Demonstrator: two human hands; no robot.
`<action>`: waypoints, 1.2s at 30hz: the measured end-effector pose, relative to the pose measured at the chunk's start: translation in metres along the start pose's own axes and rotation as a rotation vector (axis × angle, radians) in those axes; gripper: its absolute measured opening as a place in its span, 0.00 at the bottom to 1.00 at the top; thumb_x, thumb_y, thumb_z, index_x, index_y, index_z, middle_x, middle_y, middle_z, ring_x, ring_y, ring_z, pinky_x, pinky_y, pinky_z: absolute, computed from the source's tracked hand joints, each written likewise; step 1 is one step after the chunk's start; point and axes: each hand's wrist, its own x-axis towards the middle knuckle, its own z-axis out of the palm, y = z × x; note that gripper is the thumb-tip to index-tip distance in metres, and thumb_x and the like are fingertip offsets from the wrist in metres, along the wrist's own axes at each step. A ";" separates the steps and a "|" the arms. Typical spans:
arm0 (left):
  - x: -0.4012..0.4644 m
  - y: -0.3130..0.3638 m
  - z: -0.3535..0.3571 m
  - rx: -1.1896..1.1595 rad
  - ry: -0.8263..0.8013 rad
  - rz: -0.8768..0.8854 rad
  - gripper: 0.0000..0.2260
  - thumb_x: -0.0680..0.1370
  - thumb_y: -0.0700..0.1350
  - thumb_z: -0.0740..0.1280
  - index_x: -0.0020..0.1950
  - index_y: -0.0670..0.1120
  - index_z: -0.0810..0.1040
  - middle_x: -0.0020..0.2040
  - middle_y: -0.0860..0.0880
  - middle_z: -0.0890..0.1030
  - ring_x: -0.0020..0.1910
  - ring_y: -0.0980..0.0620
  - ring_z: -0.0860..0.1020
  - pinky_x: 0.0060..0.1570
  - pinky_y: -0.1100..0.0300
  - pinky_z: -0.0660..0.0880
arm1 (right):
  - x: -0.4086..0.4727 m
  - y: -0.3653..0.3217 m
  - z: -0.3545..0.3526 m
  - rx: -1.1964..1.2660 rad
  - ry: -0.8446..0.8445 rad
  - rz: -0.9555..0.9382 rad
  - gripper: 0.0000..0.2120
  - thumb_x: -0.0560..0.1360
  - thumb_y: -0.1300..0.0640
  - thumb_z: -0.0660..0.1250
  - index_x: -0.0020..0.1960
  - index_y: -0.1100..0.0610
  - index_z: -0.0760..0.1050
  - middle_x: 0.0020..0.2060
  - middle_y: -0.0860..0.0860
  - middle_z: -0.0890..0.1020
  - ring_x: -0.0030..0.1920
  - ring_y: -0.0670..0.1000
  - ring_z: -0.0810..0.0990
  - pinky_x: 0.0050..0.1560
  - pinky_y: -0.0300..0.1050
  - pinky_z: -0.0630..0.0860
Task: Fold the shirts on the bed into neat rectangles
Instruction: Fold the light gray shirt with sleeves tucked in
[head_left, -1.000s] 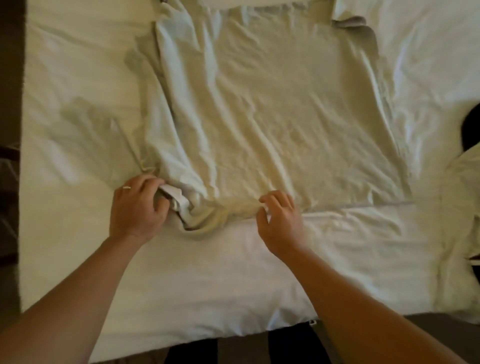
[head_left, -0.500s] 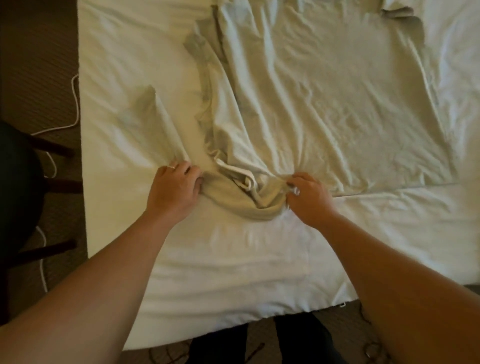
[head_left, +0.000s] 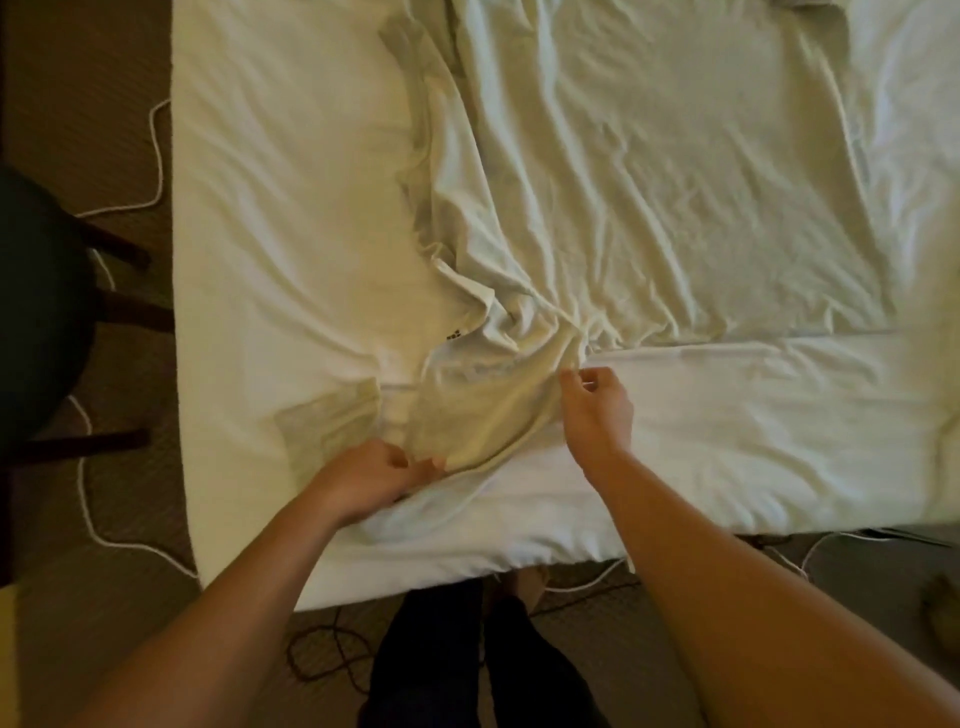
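Pale rumpled shirt (head_left: 649, 182), near corner bunched

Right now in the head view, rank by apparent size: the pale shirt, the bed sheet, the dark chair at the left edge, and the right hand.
1. bed sheet, covering most of the frame
2. pale shirt, spread over the sheet
3. dark chair, partly cut off by the frame, so its full size is unsure
4. right hand, smallest even though near the camera

Your two forearms are bare from the elbow down, with no sleeves, watch or bracelet on either. Your left hand (head_left: 371, 475) and right hand (head_left: 597, 402) wear no gloves. Below them, your legs are in dark trousers (head_left: 457, 660).
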 end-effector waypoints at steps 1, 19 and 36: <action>-0.001 -0.003 0.007 -0.016 0.034 0.042 0.29 0.69 0.74 0.66 0.30 0.49 0.66 0.27 0.51 0.68 0.28 0.52 0.69 0.34 0.55 0.62 | -0.005 0.000 0.004 0.096 -0.017 0.093 0.15 0.80 0.45 0.65 0.53 0.58 0.77 0.44 0.52 0.81 0.43 0.51 0.78 0.45 0.45 0.71; -0.072 0.003 0.191 -0.554 -0.154 0.033 0.09 0.78 0.46 0.71 0.48 0.39 0.83 0.43 0.45 0.83 0.42 0.46 0.81 0.46 0.53 0.74 | -0.056 0.080 -0.049 0.205 -0.494 0.097 0.11 0.78 0.54 0.70 0.53 0.62 0.79 0.37 0.55 0.83 0.33 0.53 0.81 0.35 0.45 0.77; -0.028 0.027 0.160 -0.262 0.346 0.124 0.04 0.79 0.45 0.71 0.45 0.48 0.81 0.42 0.50 0.83 0.44 0.50 0.80 0.44 0.57 0.74 | -0.065 0.097 -0.041 -0.247 -0.318 -0.227 0.08 0.77 0.58 0.65 0.43 0.58 0.82 0.36 0.53 0.83 0.35 0.51 0.79 0.31 0.41 0.74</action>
